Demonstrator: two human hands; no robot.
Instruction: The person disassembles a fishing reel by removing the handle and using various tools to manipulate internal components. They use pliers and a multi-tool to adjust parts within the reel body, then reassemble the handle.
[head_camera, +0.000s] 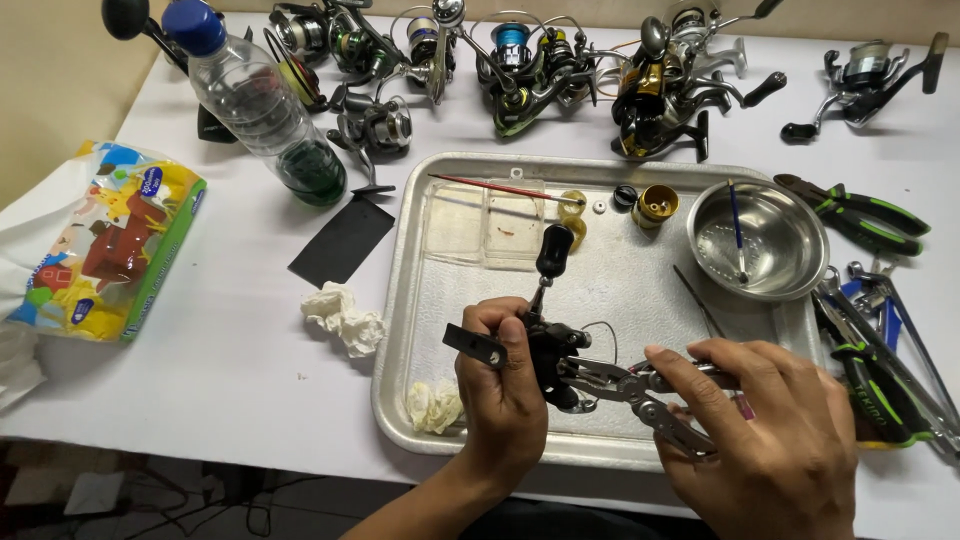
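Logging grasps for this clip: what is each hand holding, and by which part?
The left hand grips a black fishing reel around its body, over the metal tray. The right hand holds silver pliers by the handles, their tips at the reel.

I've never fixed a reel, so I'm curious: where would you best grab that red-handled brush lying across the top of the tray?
Probably the red-handled brush at mid-handle, pinched from above. It lies flat across the clear plastic box, so the thin shaft is raised with room for fingertips on either side.
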